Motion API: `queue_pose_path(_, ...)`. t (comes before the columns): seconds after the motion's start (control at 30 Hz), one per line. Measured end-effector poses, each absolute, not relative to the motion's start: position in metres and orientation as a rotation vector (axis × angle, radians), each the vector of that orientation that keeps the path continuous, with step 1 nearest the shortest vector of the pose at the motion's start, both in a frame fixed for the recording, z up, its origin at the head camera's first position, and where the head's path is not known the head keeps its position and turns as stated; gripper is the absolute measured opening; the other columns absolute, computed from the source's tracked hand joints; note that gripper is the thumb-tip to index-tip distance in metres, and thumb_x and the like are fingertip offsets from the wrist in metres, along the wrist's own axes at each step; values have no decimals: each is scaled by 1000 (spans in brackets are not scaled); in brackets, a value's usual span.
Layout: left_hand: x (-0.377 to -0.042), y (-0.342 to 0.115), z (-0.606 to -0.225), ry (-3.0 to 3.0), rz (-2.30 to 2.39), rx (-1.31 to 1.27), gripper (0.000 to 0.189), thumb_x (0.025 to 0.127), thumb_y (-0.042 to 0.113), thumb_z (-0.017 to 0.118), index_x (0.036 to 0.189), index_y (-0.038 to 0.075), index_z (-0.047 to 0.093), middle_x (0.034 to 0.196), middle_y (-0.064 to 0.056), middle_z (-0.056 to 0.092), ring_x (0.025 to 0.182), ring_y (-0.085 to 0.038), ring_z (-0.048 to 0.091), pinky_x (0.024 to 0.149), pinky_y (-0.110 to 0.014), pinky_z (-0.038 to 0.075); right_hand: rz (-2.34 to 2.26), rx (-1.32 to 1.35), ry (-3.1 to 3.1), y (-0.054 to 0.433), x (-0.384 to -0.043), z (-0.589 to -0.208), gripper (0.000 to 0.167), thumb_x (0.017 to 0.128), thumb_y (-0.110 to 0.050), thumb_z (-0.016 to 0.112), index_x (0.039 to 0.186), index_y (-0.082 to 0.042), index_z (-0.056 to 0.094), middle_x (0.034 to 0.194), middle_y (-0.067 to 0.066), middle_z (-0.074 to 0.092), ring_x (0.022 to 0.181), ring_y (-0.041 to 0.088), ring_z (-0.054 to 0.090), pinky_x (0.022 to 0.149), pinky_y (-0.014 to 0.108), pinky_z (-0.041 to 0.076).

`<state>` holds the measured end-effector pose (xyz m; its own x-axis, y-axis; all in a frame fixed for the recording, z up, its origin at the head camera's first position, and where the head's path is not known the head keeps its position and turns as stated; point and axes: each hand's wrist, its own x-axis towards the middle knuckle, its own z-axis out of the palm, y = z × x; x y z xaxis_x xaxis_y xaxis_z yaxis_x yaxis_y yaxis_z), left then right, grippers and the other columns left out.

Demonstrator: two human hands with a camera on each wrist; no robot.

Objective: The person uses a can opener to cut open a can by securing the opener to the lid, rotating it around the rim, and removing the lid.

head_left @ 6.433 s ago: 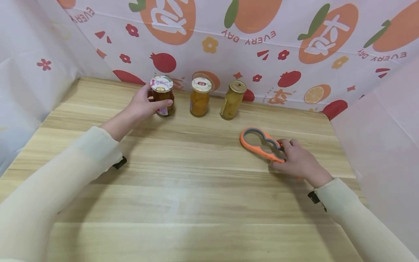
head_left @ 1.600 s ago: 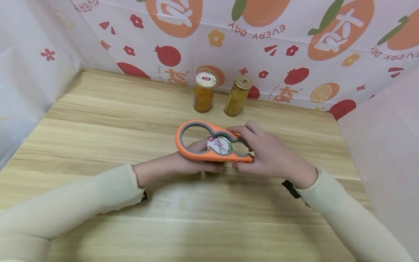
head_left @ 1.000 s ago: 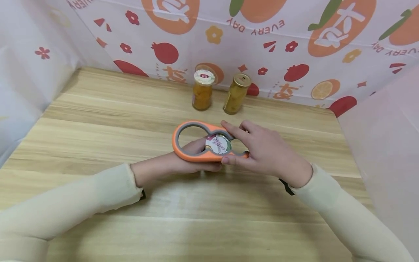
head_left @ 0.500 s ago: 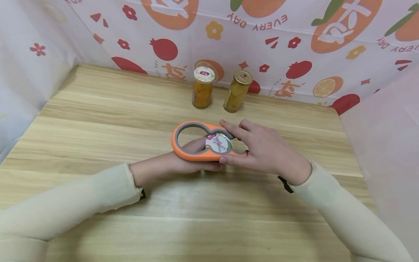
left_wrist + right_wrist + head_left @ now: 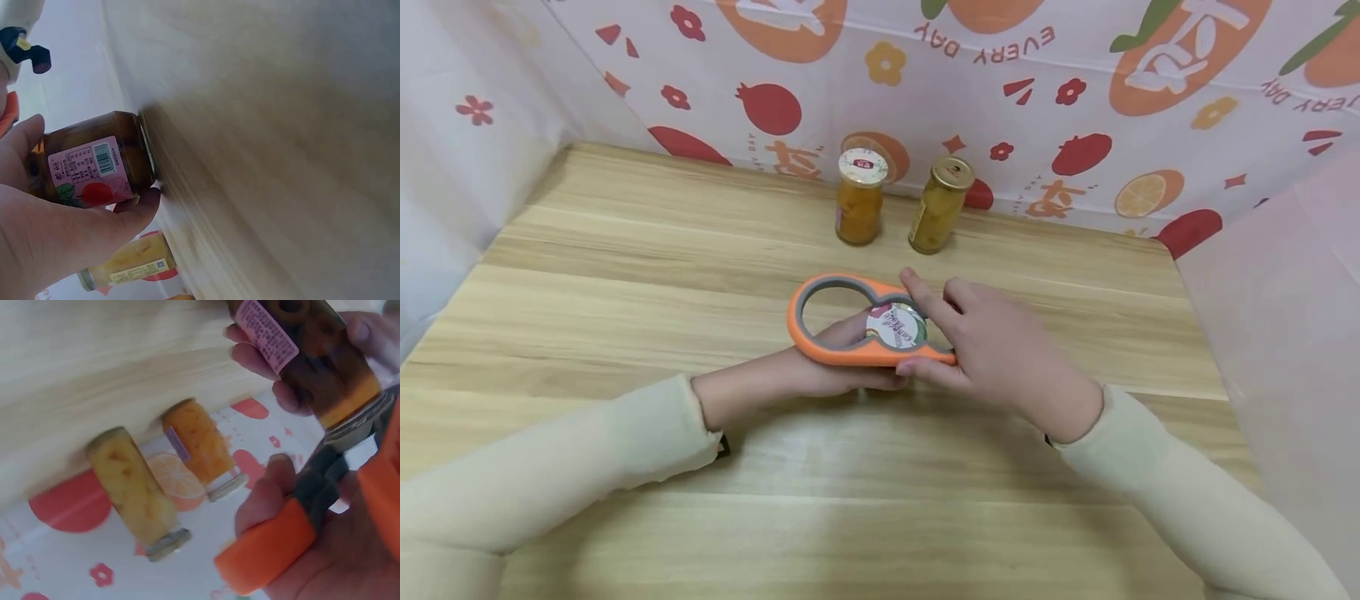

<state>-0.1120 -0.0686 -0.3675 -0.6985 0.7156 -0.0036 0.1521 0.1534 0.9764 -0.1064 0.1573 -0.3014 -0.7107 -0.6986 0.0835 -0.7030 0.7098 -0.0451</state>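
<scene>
My left hand (image 5: 827,372) grips a glass jar of dark fruit with a pink label (image 5: 94,165), upright near the middle of the table. Its patterned white lid (image 5: 897,325) shows through the middle opening of an orange jar opener with grey lining (image 5: 842,357). My right hand (image 5: 1003,354) grips the opener's right end, thumb on the near side and fingers on the far side. In the right wrist view, the grey lining (image 5: 325,478) sits right at the lid's edge. The opener's large loop lies over my left hand. From above, the opener and hands hide the jar's body.
Behind the hands stand a jar of orange fruit with a white lid (image 5: 859,208) and a jar of yellow fruit with a gold lid (image 5: 938,212). A fruit-printed cloth (image 5: 820,92) hangs along the wooden table's (image 5: 880,533) back edge, with pale cloth at both sides.
The dark jar came from the back left and the opener from the right to meet mid-table. Lately my right hand has shifted left along the opener, its fingers now nearer the lid.
</scene>
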Motion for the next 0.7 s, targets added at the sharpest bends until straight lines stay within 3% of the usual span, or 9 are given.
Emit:
queue_pose_path(0.2, -113, -69, -368, 1951, 1607, 849, 81, 90, 12, 73, 157, 20, 27, 152, 12, 43, 134, -8, 42, 112, -35, 34, -39, 1161, -2776, 152, -100, -303, 89, 95, -75, 31, 160, -15, 22, 90, 5, 44, 73, 20, 38, 54, 29, 36)
queue_pose_path(0.43, -115, -71, -370, 2048, 1523, 871, 81, 91, 19, 72, 157, 22, 26, 155, 14, 37, 139, -6, 37, 116, -37, 30, -76, 1153, -2788, 146, -98, -303, 90, 96, -75, 27, 159, -11, 24, 95, 8, 50, 77, 22, 43, 55, 31, 41)
queue_pose_path(0.6, -117, -72, -371, 2029, 1489, 899, 76, 93, 20, 70, 157, 19, 28, 156, 9, 38, 141, -9, 36, 117, -38, 29, -42, 1152, -2884, 145, -100, -299, 96, 92, -78, 35, 160, -13, 18, 93, 4, 47, 75, 19, 42, 57, 30, 39)
queue_pose_path(0.7, -117, -69, -373, 2010, 1507, 916, 76, 93, 20, 71, 157, 17, 30, 156, 8, 39, 140, -10, 38, 116, -38, 31, -1, 1145, -2955, 149, -102, -295, 106, 85, -78, 51, 161, -17, 11, 93, 1, 48, 73, 16, 44, 59, 30, 40)
